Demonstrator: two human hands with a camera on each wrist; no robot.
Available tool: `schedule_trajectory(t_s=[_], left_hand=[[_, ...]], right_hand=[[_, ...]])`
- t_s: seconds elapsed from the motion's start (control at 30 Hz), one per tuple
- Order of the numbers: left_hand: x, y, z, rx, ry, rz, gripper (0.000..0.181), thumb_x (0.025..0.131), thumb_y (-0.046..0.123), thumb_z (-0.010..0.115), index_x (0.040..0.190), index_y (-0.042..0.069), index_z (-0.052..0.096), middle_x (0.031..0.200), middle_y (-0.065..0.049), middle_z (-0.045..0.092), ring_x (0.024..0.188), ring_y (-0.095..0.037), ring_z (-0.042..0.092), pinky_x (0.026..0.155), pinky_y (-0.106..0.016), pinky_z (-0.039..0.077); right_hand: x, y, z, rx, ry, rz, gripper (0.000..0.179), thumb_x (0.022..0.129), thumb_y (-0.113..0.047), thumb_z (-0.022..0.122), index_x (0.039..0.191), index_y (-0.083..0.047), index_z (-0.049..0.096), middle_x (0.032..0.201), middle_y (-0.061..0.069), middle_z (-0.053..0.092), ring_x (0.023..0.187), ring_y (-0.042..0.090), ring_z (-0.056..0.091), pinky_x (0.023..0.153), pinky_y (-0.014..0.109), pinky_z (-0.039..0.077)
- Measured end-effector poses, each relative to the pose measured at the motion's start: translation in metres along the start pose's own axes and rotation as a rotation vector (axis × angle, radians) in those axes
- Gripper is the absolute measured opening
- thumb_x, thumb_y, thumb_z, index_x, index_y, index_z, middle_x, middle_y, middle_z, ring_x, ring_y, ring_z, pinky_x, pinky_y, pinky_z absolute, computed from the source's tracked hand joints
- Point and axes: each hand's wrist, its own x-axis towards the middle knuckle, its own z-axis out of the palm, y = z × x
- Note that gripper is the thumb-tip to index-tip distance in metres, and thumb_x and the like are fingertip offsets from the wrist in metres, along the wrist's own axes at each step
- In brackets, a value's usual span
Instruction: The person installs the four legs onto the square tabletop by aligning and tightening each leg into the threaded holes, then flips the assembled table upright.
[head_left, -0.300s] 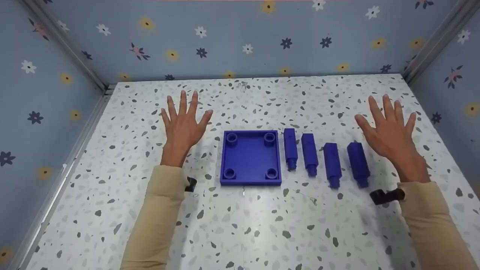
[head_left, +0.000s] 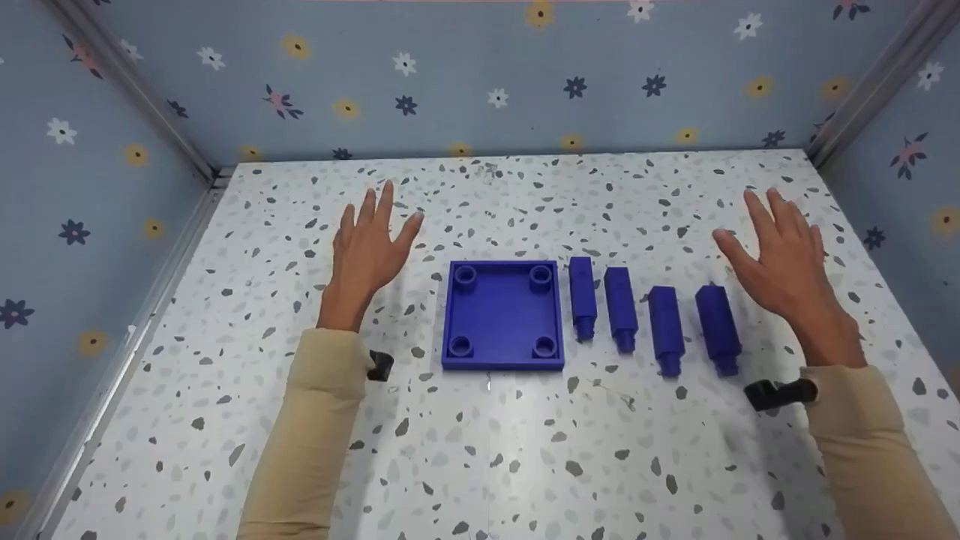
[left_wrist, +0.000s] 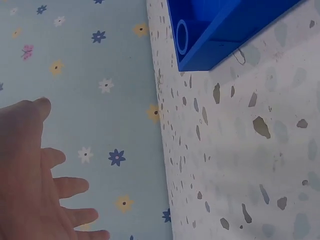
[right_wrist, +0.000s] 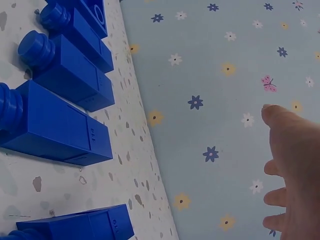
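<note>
Rightmost post: The rightmost blue post [head_left: 718, 330] lies on the speckled counter [head_left: 510, 457], left of the right grip [head_left: 787, 266] and slightly closer to the foreground; its long axis runs roughly near to far, knobbed end toward the foreground.
Nearer grip: The right, just beside that post without touching it; the left grip [head_left: 367, 251] is well apart, beyond the square blue tray [head_left: 504, 315].
Right grip: Holds nothing, fingers extended, thumb spread away.
Left grip: Also bare, fingers extended, thumb apart, near the tray's far left corner.
Other posts: Three other posts [head_left: 621, 307] lie between tray and rightmost post.
Since the earlier frame: Fanned fingers have drawn closer together; tray and posts appear unmoved.
</note>
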Motion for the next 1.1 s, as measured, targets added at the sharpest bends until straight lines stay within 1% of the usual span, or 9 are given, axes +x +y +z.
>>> schedule_trajectory(t_s=[0.1, 0.27, 0.4, 0.47, 0.53, 0.63, 0.77, 0.87, 1.1], left_hand=[[-0.001, 0.002, -0.005, -0.087, -0.034, -0.018, 0.077, 0.095, 0.064, 0.031, 0.155, 0.023, 0.006, 0.16, -0.013, 0.011, 0.146, -0.04, 0.008, 0.116, -0.062, 0.011], [-0.005, 0.005, -0.008, -0.227, -0.039, -0.039, 0.074, 0.096, 0.059, 0.035, 0.154, 0.017, 0.014, 0.157, -0.014, 0.022, 0.145, -0.033, 0.02, 0.119, -0.053, 0.015], [-0.005, 0.001, -0.008, -0.324, -0.045, -0.056, 0.069, 0.098, 0.05, 0.04, 0.153, 0.013, 0.02, 0.149, -0.017, 0.037, 0.137, -0.034, 0.036, 0.111, -0.051, 0.033], [-0.005, -0.001, -0.007, -0.348, -0.064, -0.068, 0.066, 0.099, 0.047, 0.041, 0.152, 0.012, 0.022, 0.145, -0.017, 0.042, 0.133, -0.034, 0.042, 0.107, -0.05, 0.039], [-0.006, -0.003, -0.007, -0.364, -0.098, -0.086, 0.064, 0.099, 0.046, 0.041, 0.151, 0.011, 0.024, 0.144, -0.017, 0.043, 0.133, -0.033, 0.043, 0.106, -0.05, 0.04], [-0.007, -0.006, -0.007, -0.395, -0.158, -0.118, 0.062, 0.099, 0.046, 0.042, 0.148, 0.011, 0.029, 0.144, -0.016, 0.043, 0.132, -0.031, 0.043, 0.106, -0.049, 0.04], [-0.009, -0.007, -0.004, -0.509, -0.248, -0.154, 0.059, 0.099, 0.041, 0.045, 0.146, 0.009, 0.031, 0.143, -0.016, 0.042, 0.13, -0.032, 0.045, 0.106, -0.045, 0.042], [-0.009, -0.008, -0.001, -0.611, -0.304, -0.176, 0.058, 0.099, 0.037, 0.048, 0.145, 0.007, 0.031, 0.142, -0.017, 0.042, 0.131, -0.032, 0.044, 0.106, -0.041, 0.044], [-0.01, -0.007, 0.012, -0.746, -0.376, -0.197, 0.053, 0.098, 0.029, 0.051, 0.141, 0.003, 0.035, 0.138, -0.019, 0.046, 0.129, -0.034, 0.046, 0.104, -0.038, 0.046]], right_hand=[[0.0, 0.001, -0.002, 0.094, 0.008, -0.024, 0.072, 0.098, -0.05, 0.039, 0.154, -0.012, 0.014, 0.159, 0.02, 0.007, 0.145, 0.044, 0.003, 0.112, 0.069, 0.001], [0.0, -0.001, -0.007, 0.207, 0.017, 0.02, 0.071, 0.097, -0.047, 0.046, 0.154, -0.015, 0.018, 0.158, 0.019, 0.014, 0.143, 0.043, 0.015, 0.11, 0.069, 0.014], [-0.002, 0.0, -0.008, 0.272, 0.014, 0.077, 0.072, 0.096, -0.049, 0.046, 0.154, -0.018, 0.016, 0.158, 0.017, 0.018, 0.141, 0.043, 0.021, 0.109, 0.068, 0.019], [-0.002, 0.0, -0.008, 0.307, 0.011, 0.098, 0.073, 0.096, -0.049, 0.047, 0.154, -0.018, 0.015, 0.157, 0.016, 0.02, 0.141, 0.041, 0.023, 0.11, 0.065, 0.022], [-0.003, 0.001, -0.009, 0.337, 0.003, 0.112, 0.073, 0.096, -0.048, 0.047, 0.154, -0.019, 0.015, 0.157, 0.015, 0.021, 0.141, 0.041, 0.025, 0.112, 0.063, 0.022], [-0.003, 0.002, -0.011, 0.364, -0.016, 0.134, 0.071, 0.096, -0.048, 0.046, 0.154, -0.021, 0.015, 0.157, 0.013, 0.024, 0.14, 0.04, 0.028, 0.109, 0.061, 0.029], [-0.003, 0.003, -0.011, 0.388, -0.035, 0.157, 0.069, 0.096, -0.049, 0.045, 0.154, -0.023, 0.017, 0.156, 0.013, 0.026, 0.14, 0.038, 0.03, 0.109, 0.059, 0.031], [-0.003, 0.004, -0.011, 0.398, -0.032, 0.172, 0.068, 0.096, -0.05, 0.045, 0.153, -0.025, 0.018, 0.154, 0.013, 0.028, 0.14, 0.035, 0.029, 0.112, 0.058, 0.027], [-0.006, 0.008, -0.008, 0.415, -0.029, 0.178, 0.067, 0.096, -0.049, 0.045, 0.153, -0.023, 0.02, 0.153, 0.013, 0.031, 0.139, 0.036, 0.032, 0.109, 0.059, 0.031]])
